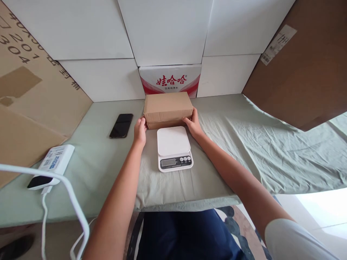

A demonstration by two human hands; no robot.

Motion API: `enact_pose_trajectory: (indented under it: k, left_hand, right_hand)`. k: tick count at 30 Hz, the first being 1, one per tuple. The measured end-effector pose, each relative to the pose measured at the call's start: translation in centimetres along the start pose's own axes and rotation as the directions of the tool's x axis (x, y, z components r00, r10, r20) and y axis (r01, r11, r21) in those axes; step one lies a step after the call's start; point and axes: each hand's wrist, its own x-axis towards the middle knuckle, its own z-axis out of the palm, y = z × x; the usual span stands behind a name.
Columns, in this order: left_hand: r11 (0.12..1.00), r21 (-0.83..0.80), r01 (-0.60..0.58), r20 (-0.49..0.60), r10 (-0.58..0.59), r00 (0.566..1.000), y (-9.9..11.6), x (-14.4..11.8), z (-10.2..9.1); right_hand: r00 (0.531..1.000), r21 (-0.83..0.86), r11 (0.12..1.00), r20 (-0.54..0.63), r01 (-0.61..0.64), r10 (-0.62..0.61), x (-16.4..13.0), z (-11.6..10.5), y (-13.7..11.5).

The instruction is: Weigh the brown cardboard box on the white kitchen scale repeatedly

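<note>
A closed brown cardboard box (168,106) is gripped from both sides, just behind a white digital kitchen scale (174,141). My left hand (140,130) presses against the box's left side with its fingers curled, partly hidden behind the near corner. At the opposite end, my right hand (193,122) holds the right near corner, thumb on the front face and fingers along the side. The scale's platform carries nothing, and its display and buttons face me. Whether the box rests fully on the cloth cannot be seen.
A black smartphone (121,125) lies left of the box. Further left is a white power bank (52,166) with a cable (45,216). Large cartons stand at left (32,90) and right (300,68). A printed white-and-red carton (170,77) and white panels (165,29) form the back.
</note>
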Motion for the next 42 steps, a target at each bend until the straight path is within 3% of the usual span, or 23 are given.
enact_pose_trajectory:
  k: [13, 20, 25, 29, 32, 36, 42]
  left_hand:
    - [1.000, -0.016, 0.014, 0.005, -0.014, 1.000, 0.0, 0.2, -0.2]
    - [1.000, 0.006, 0.016, 0.030, -0.017, 0.999, 0.2, 0.1, -0.2]
    - [0.993, 0.075, -0.093, 0.057, 0.089, 0.994, 1.0, -0.7, -0.2]
    - [0.944, 0.144, -0.297, 0.117, 0.281, 0.952, 2.4, -2.1, 0.0]
    - [0.916, 0.141, -0.375, 0.169, 0.351, 0.921, 3.0, -3.4, -0.1]
    - [0.892, 0.209, -0.402, 0.152, 0.376, 0.914, 3.5, -6.1, -0.8]
    - [0.909, 0.218, -0.356, 0.150, 0.329, 0.932, 4.1, -12.4, -2.3]
  right_hand:
    - [0.999, -0.003, 0.999, 0.010, 0.042, -0.042, 0.4, 0.0, 0.9]
    - [0.999, -0.021, 0.999, 0.025, 0.030, -0.029, -0.1, -0.1, 0.1]
    - [0.984, -0.037, 0.984, 0.014, 0.176, -0.175, -0.9, -0.1, -0.5]
    - [0.934, -0.089, 0.933, -0.040, 0.349, -0.354, -1.8, -0.3, -0.6]
    - [0.914, -0.128, 0.912, -0.067, 0.390, -0.400, -2.5, -0.5, -0.7]
    - [0.923, -0.133, 0.916, -0.028, 0.378, -0.385, -4.2, -1.0, -1.2]
    - [0.943, -0.131, 0.935, 0.000, 0.329, -0.332, -8.9, -2.7, -2.5]
